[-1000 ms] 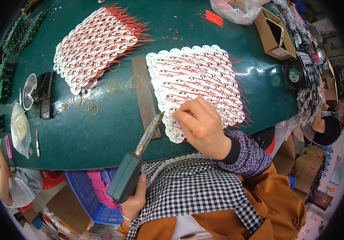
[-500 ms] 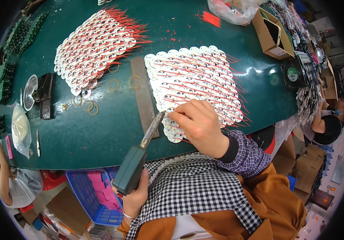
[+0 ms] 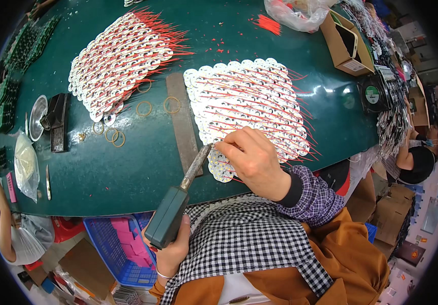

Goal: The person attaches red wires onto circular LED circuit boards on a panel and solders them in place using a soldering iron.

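My left hand point(image 3: 174, 252) is wrapped around the dark green handle of a soldering iron point(image 3: 167, 217). The iron slants up to the right, its tip beside the fingertips of my right hand point(image 3: 253, 161). Thumb and forefinger of that hand are pinched together over the lower left corner of a panel of round white circuit boards point(image 3: 244, 99); what they grip is hidden. Red wires point(image 3: 267, 94) run across this panel and stick out past its right side. Under the panel's left edge lies a flat brown strip point(image 3: 181, 122).
Another wired panel point(image 3: 120, 63) lies farther left, near several rubber bands point(image 3: 118, 138). At left are a black metal holder point(image 3: 59, 124), a metal bowl point(image 3: 38, 118) and a plastic bag point(image 3: 25, 162). A cardboard box point(image 3: 346, 46) stands far right. Below the table edge sits a blue basket point(image 3: 109, 249).
The soldering iron's handle has shifted slightly to the right, and its tip has edged up against my right fingertips. My right hand stays almost where it was.
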A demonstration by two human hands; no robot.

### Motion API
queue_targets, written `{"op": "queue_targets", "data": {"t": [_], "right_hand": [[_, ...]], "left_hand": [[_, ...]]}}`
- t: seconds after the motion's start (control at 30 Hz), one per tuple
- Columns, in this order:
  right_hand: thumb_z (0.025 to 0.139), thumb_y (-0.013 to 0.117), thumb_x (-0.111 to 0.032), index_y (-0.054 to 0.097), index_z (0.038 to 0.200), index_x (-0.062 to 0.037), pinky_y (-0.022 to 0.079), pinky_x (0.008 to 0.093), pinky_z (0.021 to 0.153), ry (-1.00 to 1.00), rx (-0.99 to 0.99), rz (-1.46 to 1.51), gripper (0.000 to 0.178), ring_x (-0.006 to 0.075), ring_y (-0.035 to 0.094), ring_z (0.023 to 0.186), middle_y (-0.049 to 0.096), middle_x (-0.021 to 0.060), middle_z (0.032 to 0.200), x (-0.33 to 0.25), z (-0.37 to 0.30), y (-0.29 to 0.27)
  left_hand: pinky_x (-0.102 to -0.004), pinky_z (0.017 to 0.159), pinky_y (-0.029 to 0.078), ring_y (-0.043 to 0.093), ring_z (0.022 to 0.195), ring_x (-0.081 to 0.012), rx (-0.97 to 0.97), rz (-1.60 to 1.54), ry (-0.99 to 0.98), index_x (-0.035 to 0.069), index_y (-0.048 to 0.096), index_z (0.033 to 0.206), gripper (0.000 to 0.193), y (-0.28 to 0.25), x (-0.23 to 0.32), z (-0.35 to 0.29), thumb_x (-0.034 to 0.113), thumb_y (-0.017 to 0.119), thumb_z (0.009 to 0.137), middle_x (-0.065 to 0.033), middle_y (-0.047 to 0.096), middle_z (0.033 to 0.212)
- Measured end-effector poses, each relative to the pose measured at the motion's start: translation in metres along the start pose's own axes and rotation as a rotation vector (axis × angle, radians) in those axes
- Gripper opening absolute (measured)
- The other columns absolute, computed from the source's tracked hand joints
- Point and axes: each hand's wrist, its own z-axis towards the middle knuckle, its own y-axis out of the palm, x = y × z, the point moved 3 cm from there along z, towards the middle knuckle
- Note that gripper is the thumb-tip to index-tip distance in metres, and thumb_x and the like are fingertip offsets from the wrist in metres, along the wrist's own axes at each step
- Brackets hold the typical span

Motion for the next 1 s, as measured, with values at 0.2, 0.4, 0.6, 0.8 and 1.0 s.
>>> {"op": "queue_targets", "data": {"t": [0.2, 0.4, 0.6, 0.8, 1.0], "right_hand": [[0.074, 0.064, -0.004, 0.068, 0.094, -0.0013, 0.047, 0.0348, 0.073, 0.003, 0.002, -0.002, 0.021, 0.0226, 0.059, 0.083, 0.058, 0.0069, 0.087, 0.000, -0.003, 0.002], [0.070, 0.073, 0.002, 0.072, 0.094, -0.0042, 0.046, 0.0350, 0.067, 0.035, 0.031, -0.003, 0.024, 0.0225, 0.060, 0.076, 0.062, 0.0055, 0.085, -0.004, -0.007, -0.014], [0.072, 0.068, -0.002, 0.068, 0.090, -0.0049, 0.046, 0.0348, 0.072, 0.031, 0.000, -0.019, 0.018, 0.0215, 0.059, 0.081, 0.060, 0.0042, 0.084, -0.005, -0.016, -0.013], [0.071, 0.068, 0.000, 0.068, 0.090, -0.0045, 0.047, 0.0358, 0.072, 0.042, 0.004, 0.014, 0.020, 0.0226, 0.059, 0.081, 0.060, 0.0052, 0.085, -0.006, -0.018, -0.012], [0.072, 0.066, 0.001, 0.067, 0.092, -0.0038, 0.047, 0.0360, 0.072, 0.037, -0.007, -0.001, 0.020, 0.0230, 0.059, 0.081, 0.060, 0.0057, 0.085, -0.006, -0.020, -0.012]], "left_hand": [[-0.0249, 0.062, 0.051, 0.063, 0.074, -0.0120, 0.062, -0.159, -0.047, -0.005, 0.065, 0.117, 0.033, -0.001, -0.014, -0.015, -0.005, 0.073, 0.085, -0.0094, 0.069, 0.102], [-0.0247, 0.062, 0.052, 0.063, 0.075, -0.0112, 0.044, -0.168, 0.020, -0.004, 0.064, 0.120, 0.035, -0.003, -0.001, -0.014, -0.006, 0.071, 0.086, -0.0096, 0.068, 0.109], [-0.0274, 0.076, 0.054, 0.067, 0.092, -0.0158, -0.035, -0.091, 0.006, -0.003, 0.064, 0.122, 0.036, -0.006, -0.001, -0.016, -0.003, 0.072, 0.086, -0.0121, 0.069, 0.113], [-0.0306, 0.085, 0.054, 0.068, 0.098, -0.0186, -0.059, -0.063, -0.051, -0.003, 0.067, 0.117, 0.033, -0.004, 0.002, -0.016, 0.000, 0.074, 0.085, -0.0119, 0.071, 0.110], [-0.0301, 0.083, 0.054, 0.068, 0.094, -0.0179, -0.087, -0.039, -0.071, -0.002, 0.069, 0.113, 0.030, -0.002, 0.007, -0.012, 0.002, 0.076, 0.084, -0.0099, 0.071, 0.105]]}}
